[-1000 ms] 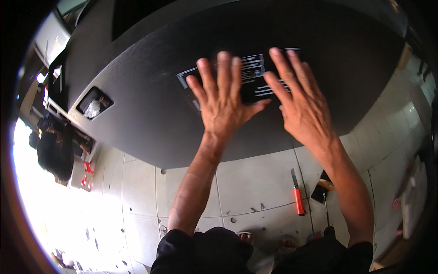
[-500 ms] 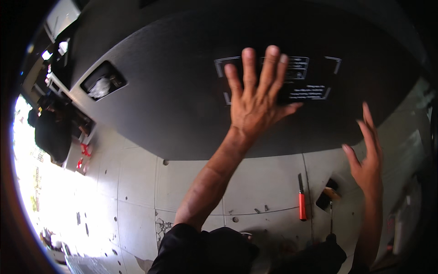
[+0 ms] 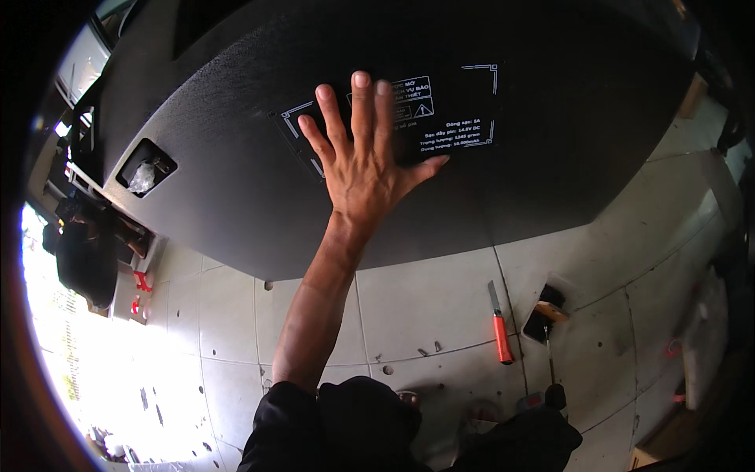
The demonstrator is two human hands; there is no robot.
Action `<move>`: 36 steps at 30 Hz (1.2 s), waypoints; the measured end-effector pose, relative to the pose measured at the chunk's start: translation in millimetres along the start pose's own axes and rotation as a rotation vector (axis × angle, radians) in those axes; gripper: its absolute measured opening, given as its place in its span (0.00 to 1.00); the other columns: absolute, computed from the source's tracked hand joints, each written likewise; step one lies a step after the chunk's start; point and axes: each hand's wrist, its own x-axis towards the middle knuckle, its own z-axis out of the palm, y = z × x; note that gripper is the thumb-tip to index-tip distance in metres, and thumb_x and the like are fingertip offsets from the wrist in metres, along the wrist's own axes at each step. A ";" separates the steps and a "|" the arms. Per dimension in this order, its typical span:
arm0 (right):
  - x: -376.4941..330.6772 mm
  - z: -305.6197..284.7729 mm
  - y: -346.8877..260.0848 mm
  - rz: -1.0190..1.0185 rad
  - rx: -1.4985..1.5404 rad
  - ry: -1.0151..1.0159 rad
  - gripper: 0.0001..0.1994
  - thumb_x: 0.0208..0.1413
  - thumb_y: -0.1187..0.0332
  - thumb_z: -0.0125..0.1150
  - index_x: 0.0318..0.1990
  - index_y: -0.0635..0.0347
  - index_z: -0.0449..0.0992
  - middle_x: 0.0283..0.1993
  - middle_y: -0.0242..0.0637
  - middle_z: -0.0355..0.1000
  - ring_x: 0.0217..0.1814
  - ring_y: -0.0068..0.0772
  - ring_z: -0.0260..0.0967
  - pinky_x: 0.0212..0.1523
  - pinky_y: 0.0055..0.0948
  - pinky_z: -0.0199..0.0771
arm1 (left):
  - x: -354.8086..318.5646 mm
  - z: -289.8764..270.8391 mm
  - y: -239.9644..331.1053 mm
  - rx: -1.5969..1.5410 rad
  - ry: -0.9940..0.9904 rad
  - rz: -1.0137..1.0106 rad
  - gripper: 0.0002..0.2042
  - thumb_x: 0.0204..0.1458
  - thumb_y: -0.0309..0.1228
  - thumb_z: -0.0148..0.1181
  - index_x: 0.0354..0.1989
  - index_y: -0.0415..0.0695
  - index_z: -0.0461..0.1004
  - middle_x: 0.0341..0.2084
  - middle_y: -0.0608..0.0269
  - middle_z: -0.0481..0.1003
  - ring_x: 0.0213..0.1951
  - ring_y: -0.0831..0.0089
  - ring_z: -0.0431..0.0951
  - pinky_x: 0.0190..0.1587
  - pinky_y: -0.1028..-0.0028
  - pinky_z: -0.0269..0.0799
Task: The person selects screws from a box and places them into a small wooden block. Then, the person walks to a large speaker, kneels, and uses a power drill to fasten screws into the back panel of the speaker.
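Observation:
My left hand [image 3: 363, 177] lies with its fingers spread on a dark printed label plate on the side of a large black cabinet [image 3: 244, 189]. The hand holds nothing. It covers the middle-left part of the label plate [image 3: 464, 106], whose white print and corner marks show around the fingers. Further left, a square recess [image 3: 161, 175] in the cabinet has a crumpled clear plastic bag [image 3: 142, 178] inside. My right hand is out of the picture.
On the tiled floor [image 3: 425, 299] lie a knife with an orange-red handle [image 3: 502, 338], a screwdriver [image 3: 554, 385], a dark object with a tan part [image 3: 543, 315] and several small screws [image 3: 437, 346]. Another person [image 3: 86, 259] in dark clothing is at the far left.
My right hand, raised near the cabinet's right edge before, has left the picture. The whole view has shifted, so the cabinet and floor tools sit further left. My left hand stays spread on the label.

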 end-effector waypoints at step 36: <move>-97.0 139.2 -264.9 -1.322 -0.518 -0.104 0.18 0.50 0.65 0.60 0.46 0.65 0.71 0.37 0.37 0.71 0.37 0.30 0.68 0.45 0.32 0.68 | -0.7 3.9 1.0 0.050 0.001 0.003 0.60 0.29 0.76 0.53 0.68 0.49 0.44 0.68 0.51 0.38 0.68 0.45 0.27 0.63 0.37 0.20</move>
